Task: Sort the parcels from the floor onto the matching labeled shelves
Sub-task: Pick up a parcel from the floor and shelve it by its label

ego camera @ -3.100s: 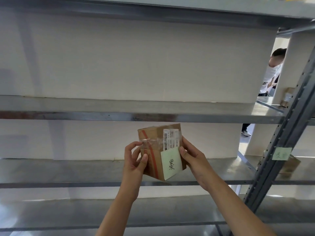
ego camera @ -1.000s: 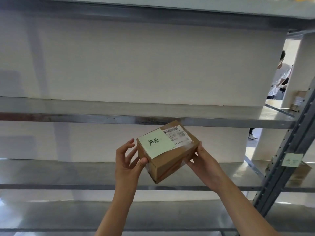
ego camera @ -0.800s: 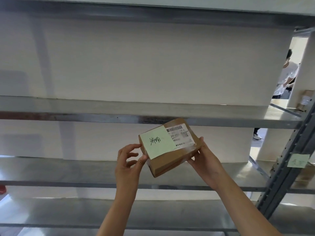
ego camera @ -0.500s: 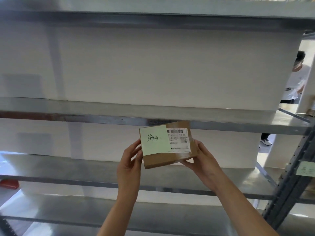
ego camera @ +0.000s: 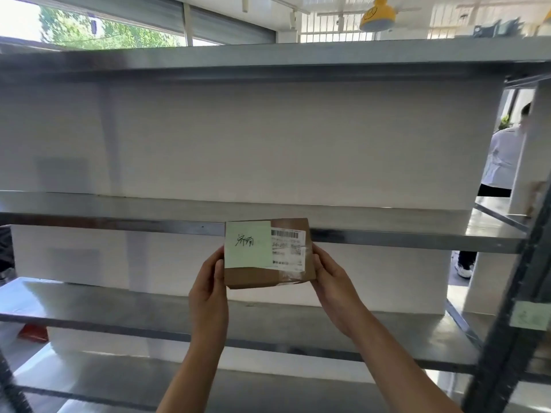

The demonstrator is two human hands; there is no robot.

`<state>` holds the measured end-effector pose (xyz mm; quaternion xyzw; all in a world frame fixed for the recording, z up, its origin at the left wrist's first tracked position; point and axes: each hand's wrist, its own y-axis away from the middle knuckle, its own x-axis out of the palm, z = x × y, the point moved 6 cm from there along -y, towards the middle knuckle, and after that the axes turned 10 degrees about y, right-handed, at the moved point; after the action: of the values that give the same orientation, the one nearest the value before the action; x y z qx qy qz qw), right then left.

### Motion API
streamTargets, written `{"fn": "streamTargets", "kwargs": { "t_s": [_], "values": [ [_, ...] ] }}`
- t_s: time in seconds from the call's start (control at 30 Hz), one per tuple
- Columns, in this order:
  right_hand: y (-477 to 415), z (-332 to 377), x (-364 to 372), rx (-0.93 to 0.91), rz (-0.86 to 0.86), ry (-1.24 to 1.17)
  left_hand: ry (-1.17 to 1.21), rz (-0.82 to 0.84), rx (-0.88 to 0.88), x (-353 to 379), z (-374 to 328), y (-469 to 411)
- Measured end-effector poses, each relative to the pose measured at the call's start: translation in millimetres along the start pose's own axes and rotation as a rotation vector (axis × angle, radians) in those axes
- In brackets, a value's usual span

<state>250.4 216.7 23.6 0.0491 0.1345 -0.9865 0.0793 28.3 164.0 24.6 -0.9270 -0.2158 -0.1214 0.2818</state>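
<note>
A small brown cardboard parcel (ego camera: 262, 275) is held up in front of the metal shelving, its labelled face towards me. It carries a pale green handwritten note (ego camera: 247, 244) and a white barcode label (ego camera: 287, 245). My left hand (ego camera: 208, 290) grips its left edge and my right hand (ego camera: 331, 281) grips its right edge. The parcel hangs level with the front lip of the middle shelf (ego camera: 119, 225), above the lower shelf (ego camera: 119, 305).
A dark shelf upright (ego camera: 515, 308) at the right bears a pale green label (ego camera: 529, 315). Another person in a white shirt (ego camera: 501, 162) stands behind the rack at the right. A red object (ego camera: 32, 332) lies low on the left. The top shelf (ego camera: 268, 59) spans overhead.
I have turned the parcel from tilted to level, label facing me, and lifted it slightly. My view has tipped upward, so the top shelf and windows now show.
</note>
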Motion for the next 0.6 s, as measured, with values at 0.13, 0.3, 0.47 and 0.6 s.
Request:
{"fn": "streamTargets", "kwargs": {
  "t_s": [0.13, 0.3, 0.47, 0.6],
  "values": [
    [2.5, 11.4, -6.5, -0.085, 0.022, -0.063, -0.006, -0.023, -0.018, 3.0, 5.5, 8.9],
    [16.9, 10.7, -5.2, -0.065, 0.048, -0.113, -0.039, -0.035, -0.039, 2.6, 1.5, 26.2],
    [24.6, -0.6, 1.7, -0.05, 0.059, -0.116, -0.085, -0.053, -0.024, -3.9, -9.1, 40.4],
    [19.8, -6.0, 24.8, -0.019, 0.129, -0.115, -0.127, -0.135, -0.015, -26.8, -11.3, 49.3]
  ]
}}
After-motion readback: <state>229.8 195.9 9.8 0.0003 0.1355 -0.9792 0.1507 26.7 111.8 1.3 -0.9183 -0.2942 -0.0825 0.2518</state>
